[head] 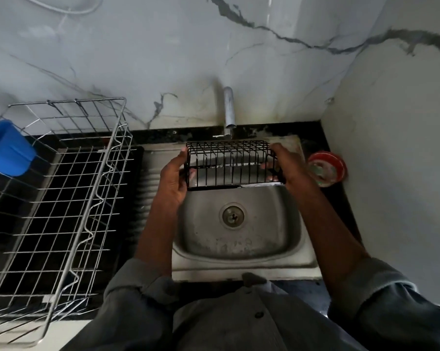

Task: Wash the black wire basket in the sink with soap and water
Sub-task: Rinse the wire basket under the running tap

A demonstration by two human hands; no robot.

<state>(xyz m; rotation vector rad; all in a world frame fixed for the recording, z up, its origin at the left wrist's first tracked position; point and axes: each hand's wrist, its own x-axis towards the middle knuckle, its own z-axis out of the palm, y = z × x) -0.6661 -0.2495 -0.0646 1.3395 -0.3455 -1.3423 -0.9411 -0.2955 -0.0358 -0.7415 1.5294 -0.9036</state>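
A large silver wire rack (56,198) fills the counter left of the grip. The left hand (174,182) and right hand (287,165) clasp the 2 ends of the black wire basket (232,164), held above the sink (239,239) under the tap (228,110), basin open below.

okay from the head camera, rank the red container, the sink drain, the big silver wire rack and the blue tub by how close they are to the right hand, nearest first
1. Red container: on the counter just right of the right hand.
2. Sink drain: below and left of it, in the basin.
3. Silver wire rack: on the counter, left of the sink.
4. Blue tub: far left edge, beyond the rack.
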